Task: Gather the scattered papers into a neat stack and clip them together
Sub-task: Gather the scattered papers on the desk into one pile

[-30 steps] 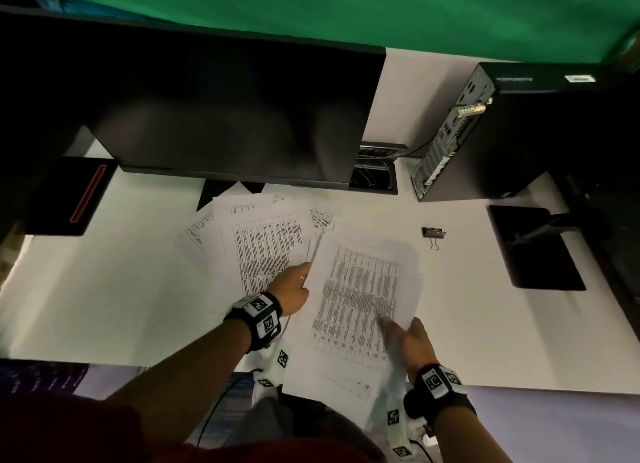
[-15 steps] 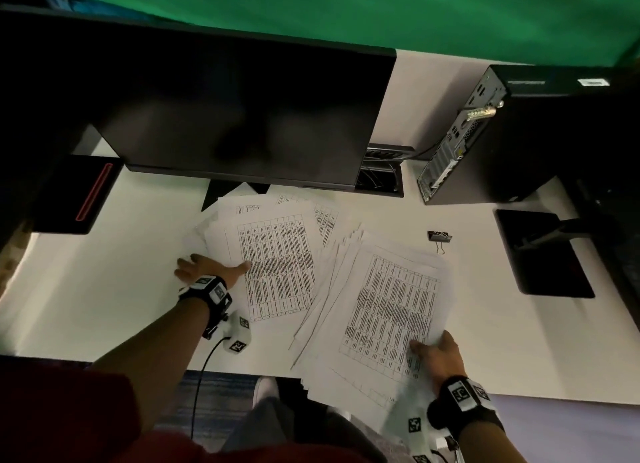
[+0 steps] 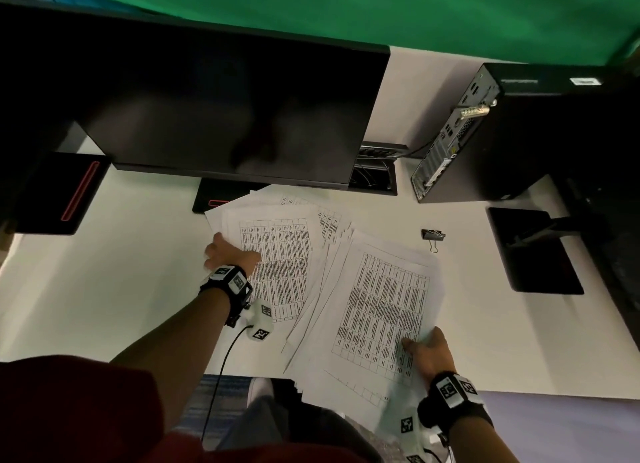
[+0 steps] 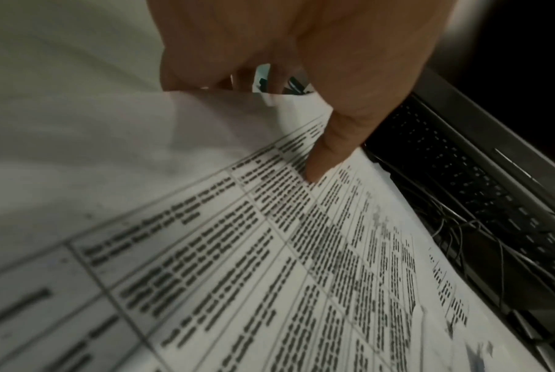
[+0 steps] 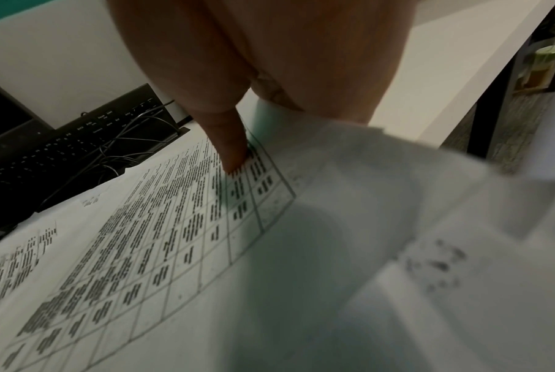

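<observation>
The papers lie in two loose groups on the white worktop (image 3: 104,289). The left batch (image 3: 277,254) sits fanned out toward the back edge, just in front of the monitor (image 3: 207,109). The left hand (image 3: 228,254) grasps this batch at its left edge, thumb on the printed top sheet and fingers curled underneath, as the left wrist view shows. The right batch (image 3: 377,317) lies skewed at the near edge and overhangs it. The right hand (image 3: 427,350) pinches its near right corner, thumb on top. A black binder clip (image 3: 433,236) lies on the worktop just beyond the right batch, apart from it, before the computer tower (image 3: 519,133).
</observation>
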Motion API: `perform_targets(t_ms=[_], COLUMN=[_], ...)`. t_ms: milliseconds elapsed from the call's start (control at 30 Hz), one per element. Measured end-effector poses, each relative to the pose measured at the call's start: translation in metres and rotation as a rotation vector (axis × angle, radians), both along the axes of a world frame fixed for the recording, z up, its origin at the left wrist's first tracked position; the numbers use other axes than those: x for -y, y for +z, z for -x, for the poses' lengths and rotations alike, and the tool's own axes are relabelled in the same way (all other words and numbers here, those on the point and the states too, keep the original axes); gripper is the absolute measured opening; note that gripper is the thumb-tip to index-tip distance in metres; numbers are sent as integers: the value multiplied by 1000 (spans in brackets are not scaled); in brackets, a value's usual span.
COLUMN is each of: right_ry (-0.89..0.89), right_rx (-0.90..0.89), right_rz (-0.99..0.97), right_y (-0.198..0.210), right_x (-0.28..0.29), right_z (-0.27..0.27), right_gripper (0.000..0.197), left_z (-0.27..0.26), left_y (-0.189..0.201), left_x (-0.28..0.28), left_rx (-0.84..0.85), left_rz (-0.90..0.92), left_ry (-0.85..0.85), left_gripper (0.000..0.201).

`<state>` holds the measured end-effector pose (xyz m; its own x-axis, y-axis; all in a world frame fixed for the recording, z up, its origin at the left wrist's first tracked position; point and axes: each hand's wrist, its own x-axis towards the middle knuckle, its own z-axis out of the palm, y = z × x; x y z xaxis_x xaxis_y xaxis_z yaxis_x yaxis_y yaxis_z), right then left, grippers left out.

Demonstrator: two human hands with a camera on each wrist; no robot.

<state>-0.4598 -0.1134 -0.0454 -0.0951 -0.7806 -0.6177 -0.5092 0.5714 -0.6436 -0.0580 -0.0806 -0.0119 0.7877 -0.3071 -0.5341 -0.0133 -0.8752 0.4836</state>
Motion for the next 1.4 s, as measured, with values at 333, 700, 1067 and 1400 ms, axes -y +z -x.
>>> perform_targets(t_ms=[333,700,1067,1400], right_ry=[2,65,133,185], right_rx=[27,-5,-5,27], right_rz=[-7,-7,26,-5], right_y=[-3,-2,7,11], right_x=[-1,7,3,3], right_z=[2,-1,-38,-61], right_gripper=[34,31,32,27], left_z=[-23,-9,-108,-48], left_y=[10,4,125,98], left_x=[-16,-42,-117,-90], left_rx=[-247,-95,60,-433], left_rz=[196,168,379,802], left_ry=[90,-51,-186,-193], left_gripper=[53,54,46,60])
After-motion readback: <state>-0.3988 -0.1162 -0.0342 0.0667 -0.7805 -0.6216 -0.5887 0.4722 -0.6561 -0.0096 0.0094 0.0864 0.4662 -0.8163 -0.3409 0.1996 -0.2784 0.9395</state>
